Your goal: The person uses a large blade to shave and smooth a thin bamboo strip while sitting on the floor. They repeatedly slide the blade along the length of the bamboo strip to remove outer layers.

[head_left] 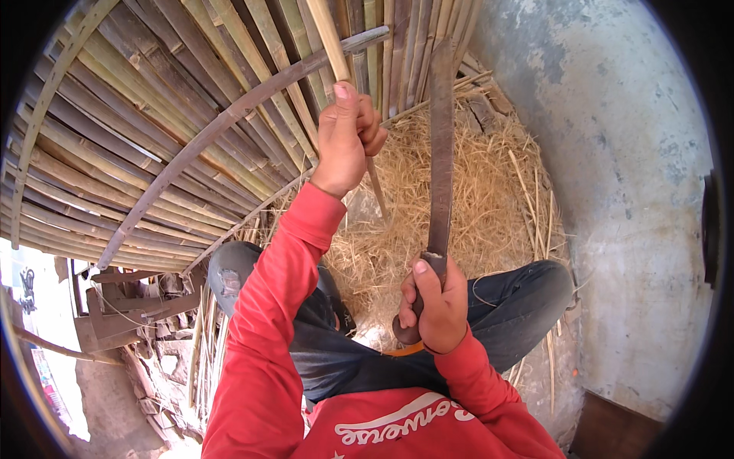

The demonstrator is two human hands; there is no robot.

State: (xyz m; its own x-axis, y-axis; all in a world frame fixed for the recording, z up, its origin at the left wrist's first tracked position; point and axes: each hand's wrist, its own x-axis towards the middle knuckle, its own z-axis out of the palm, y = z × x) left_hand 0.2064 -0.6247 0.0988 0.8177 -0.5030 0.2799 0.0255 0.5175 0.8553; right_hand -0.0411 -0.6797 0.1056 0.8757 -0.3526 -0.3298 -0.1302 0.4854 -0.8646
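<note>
My left hand (pixel 348 138) is wrapped round a pale bamboo strip (pixel 327 38), thumb pressed along it. The strip runs up past the top edge of the view, and its lower end slants down below my fist. In my right hand (pixel 440 306) I grip the dark handle of a long machete (pixel 441 145), its blade pointing up, with the handle's knob showing under my fingers. The blade stands to the right of the strip, apart from it. Beneath both hands lies a heap of straw-coloured shavings (pixel 489 191).
A wall of bamboo slats (pixel 153 115) with curved cross strips rises at left. On the right stands a weathered grey-blue wall (pixel 627 168). My bent legs in dark jeans (pixel 520 302) frame the shavings. Thin bamboo strips (pixel 200 352) and broken rubble (pixel 164 363) lie at lower left.
</note>
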